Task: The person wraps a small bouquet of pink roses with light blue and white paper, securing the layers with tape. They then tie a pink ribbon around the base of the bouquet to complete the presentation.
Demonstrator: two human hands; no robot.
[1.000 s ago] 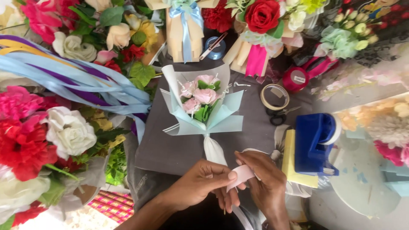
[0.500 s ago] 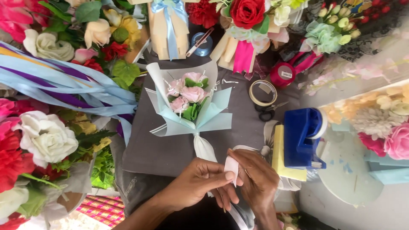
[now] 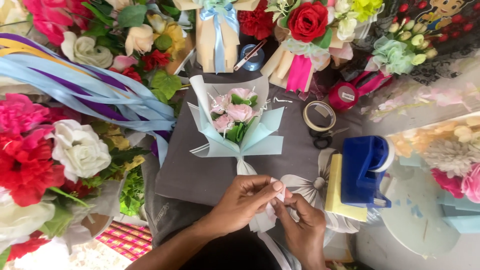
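A small white strip is pinched between the closed fingertips of the left hand and the right hand, just below the bouquet on the grey cloth. It could slip or crumple (judging by how little is gripped).

A blue tape dispenser stood on a yellow pad at the right of the grey cloth. A roll of clear tape lay just above black scissors, with a red roll beyond. Light blue ribbons trailed from the left, past a white rose and red blooms. A red rose topped the bunches at the back.
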